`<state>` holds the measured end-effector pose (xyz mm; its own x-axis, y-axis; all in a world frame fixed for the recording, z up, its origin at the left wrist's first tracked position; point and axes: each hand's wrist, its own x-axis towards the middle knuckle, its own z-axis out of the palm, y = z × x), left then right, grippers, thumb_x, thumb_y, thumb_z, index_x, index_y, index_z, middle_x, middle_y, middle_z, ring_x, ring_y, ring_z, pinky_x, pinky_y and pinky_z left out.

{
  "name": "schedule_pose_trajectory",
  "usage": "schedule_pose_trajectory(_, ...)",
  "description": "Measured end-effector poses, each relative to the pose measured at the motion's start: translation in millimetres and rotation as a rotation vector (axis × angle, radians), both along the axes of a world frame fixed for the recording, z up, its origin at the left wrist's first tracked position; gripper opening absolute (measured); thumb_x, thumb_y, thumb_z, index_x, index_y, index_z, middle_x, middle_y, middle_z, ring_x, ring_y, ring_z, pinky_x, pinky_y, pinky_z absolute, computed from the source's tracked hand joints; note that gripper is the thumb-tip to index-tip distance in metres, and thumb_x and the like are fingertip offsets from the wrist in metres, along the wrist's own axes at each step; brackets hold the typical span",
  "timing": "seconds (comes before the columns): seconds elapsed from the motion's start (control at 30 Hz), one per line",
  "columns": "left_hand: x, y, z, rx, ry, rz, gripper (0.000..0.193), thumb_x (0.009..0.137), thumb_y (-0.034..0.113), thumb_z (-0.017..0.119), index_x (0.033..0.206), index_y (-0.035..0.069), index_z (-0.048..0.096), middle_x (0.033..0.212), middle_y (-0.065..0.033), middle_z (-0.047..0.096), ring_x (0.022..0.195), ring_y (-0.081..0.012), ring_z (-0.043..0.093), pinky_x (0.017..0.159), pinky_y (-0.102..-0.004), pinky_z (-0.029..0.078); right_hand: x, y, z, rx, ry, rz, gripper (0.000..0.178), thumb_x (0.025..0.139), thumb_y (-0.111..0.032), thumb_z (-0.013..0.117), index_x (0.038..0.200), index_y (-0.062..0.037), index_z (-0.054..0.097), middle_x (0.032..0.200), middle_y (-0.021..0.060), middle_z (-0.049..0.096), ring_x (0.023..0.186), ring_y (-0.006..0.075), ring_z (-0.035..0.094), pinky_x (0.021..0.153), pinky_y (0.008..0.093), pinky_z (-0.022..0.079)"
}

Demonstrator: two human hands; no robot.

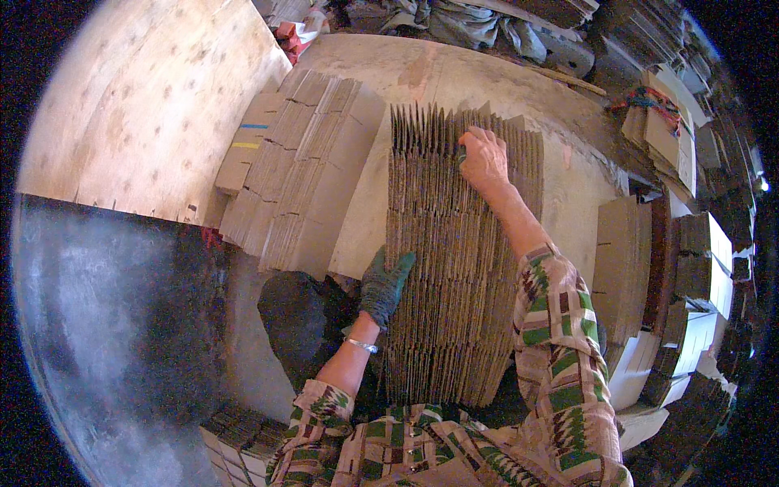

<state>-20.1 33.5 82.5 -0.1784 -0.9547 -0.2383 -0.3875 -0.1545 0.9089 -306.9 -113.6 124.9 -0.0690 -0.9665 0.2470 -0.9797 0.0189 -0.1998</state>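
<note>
1. The cardboard stack (442, 268) is set between the hands, running from close to the body out to just past the right hand (484, 158). Its folded pieces are stood on edge, side by side.
2. A long row seems to have been gathered. At the far end, left of the right hand, the tips are spread apart in points; nearer the body they are packed closer. No tie can be seen around the row, so squaring and binding are judged not yet done.
3. The right hand is laid over the far end, its arm stretched forward and its fingers bent down onto the edges. Whether a piece is pinched cannot be told.
4. The left hand (385, 284), covered by a green glove, is rested against the stack's left side, nearer the body, its elbow bent. Whether anything is gripped cannot be told.
5. The stack is carried by a pale surface (568, 187).
6. Beyond the left hand, flat cartons (312, 162) are piled. Well to the right of the right hand, a bundle (665, 146) is crossed by coloured cord (657, 105).
</note>
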Motion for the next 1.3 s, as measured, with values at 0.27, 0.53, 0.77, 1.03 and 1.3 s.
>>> schedule_pose_trajectory(0.27,-3,0,12,0.112,0.104,0.023,0.055,0.093,0.045,0.071,0.125,0.002,0.063,0.112,-0.0175,0.073,0.103,-0.0306,0.069,0.091,-0.0419,0.053,18,-8,13,0.106,-0.097,-0.233,0.026,0.083,-0.017,0.063,0.105,-0.0063,0.073,0.117,0.0147,0.069,0.119,0.0345,0.059,0.103,0.052,0.042)
schedule_pose_trajectory(0.53,-2,0,12,0.099,0.094,-0.007,0.054,0.094,0.044,0.07,0.126,0.002,0.062,0.114,-0.0162,0.073,0.104,-0.0288,0.068,0.093,-0.0404,0.052,14,-12,-2,-0.154,-0.046,-0.067,0.053,0.078,-0.002,0.065,0.13,-0.0133,0.062,0.136,0.0149,0.058,0.126,0.0352,0.055,0.106,0.0507,0.041)
schedule_pose_trajectory(0.77,1,3,6,0.08,0.094,0.009,0.053,0.094,0.042,0.07,0.127,0.002,0.062,0.114,-0.0155,0.073,0.103,-0.0274,0.068,0.093,-0.0403,0.052,17,-15,8,0.019,0.074,0.249,0.066,0.075,0.006,0.063,0.136,-0.0166,0.06,0.145,0.0149,0.052,0.132,0.0349,0.05,0.11,0.0472,0.041)
schedule_pose_trajectory(1.03,1,2,10,0.158,0.153,0.016,0.052,0.095,0.042,0.07,0.126,0.001,0.063,0.118,-0.0164,0.071,0.107,-0.0282,0.067,0.095,-0.0406,0.051,36,-23,6,0.049,-0.084,-0.009,0.035,0.081,-0.017,0.062,0.114,-0.0081,0.07,0.127,0.0156,0.064,0.124,0.0344,0.057,0.103,0.0534,0.044)
schedule_pose_trajectory(1.3,-2,3,2,0.084,0.189,0.005,0.055,0.095,0.042,0.069,0.128,0.0,0.061,0.12,-0.0196,0.07,0.112,-0.0324,0.065,0.099,-0.0424,0.049,66,-30,6,0.045,-0.039,-0.248,0.032,0.082,-0.021,0.064,0.108,-0.0032,0.069,0.118,0.0156,0.066,0.12,0.0354,0.057,0.101,0.0533,0.042)
